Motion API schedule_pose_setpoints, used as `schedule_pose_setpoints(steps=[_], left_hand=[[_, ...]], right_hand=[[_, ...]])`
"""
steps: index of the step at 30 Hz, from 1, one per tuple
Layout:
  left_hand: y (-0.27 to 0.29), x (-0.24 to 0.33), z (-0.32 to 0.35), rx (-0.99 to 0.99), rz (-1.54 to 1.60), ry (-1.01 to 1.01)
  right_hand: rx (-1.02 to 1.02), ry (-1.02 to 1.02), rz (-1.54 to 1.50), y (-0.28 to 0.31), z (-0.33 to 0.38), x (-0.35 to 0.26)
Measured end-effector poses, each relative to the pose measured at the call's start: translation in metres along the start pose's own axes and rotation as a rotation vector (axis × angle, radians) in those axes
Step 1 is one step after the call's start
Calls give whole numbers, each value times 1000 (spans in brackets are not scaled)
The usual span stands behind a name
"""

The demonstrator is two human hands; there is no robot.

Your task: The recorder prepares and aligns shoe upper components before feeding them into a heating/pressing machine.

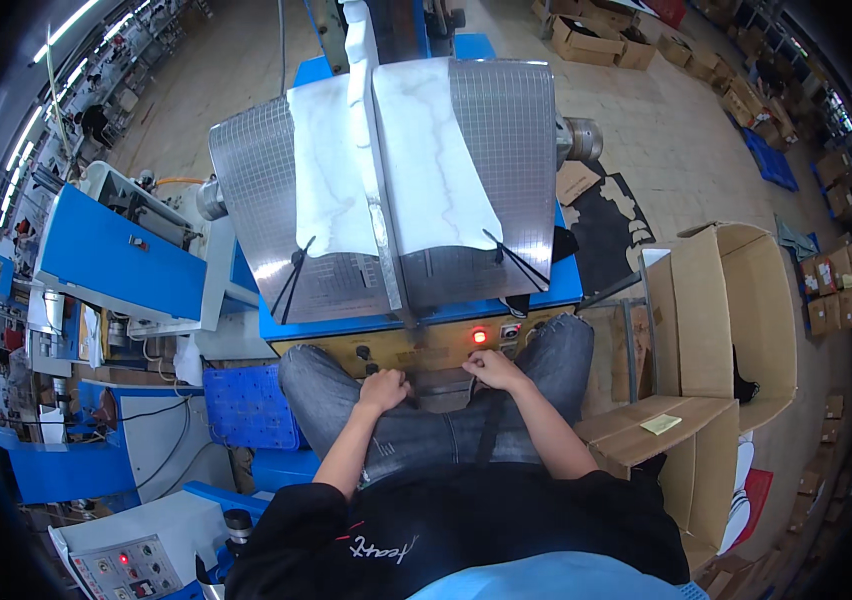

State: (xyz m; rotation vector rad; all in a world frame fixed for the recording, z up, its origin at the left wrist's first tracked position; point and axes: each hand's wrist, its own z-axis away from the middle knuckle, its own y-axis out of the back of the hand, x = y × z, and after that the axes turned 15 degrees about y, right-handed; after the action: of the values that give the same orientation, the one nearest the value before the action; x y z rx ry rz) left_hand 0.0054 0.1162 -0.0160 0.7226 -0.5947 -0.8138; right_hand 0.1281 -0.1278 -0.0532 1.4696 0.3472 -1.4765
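Below the metal plate, your left hand and right hand curl, any grasp unclear; on it, a bar and black straps apparently steady the white cloth.

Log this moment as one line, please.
left hand: curled, near yellow panel | right hand: below glowing red light | white material: on gridded metal plates, either side of central bar | grip: unclear

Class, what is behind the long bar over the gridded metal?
White material shows on both sides of the bar, with gridded metal around it; whatever lies directly behind the bar is hidden.
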Motion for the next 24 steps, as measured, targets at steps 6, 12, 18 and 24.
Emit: schedule_pose_setpoints(steps=[6, 12, 18, 24], left_hand=[[1, 2, 0, 5, 40, 39], [-8, 5, -16, -19, -10, -53], [-15, -10, -18, 15, -8, -5], [-12, 1, -23, 28, 28, -24]], right_hand=[[28, 47, 36, -6, -3, 13], [17, 32, 27, -4, 3, 26], [48, 45, 143, -11, -2, 14], [83, -15, 181, -8, 1, 15]])
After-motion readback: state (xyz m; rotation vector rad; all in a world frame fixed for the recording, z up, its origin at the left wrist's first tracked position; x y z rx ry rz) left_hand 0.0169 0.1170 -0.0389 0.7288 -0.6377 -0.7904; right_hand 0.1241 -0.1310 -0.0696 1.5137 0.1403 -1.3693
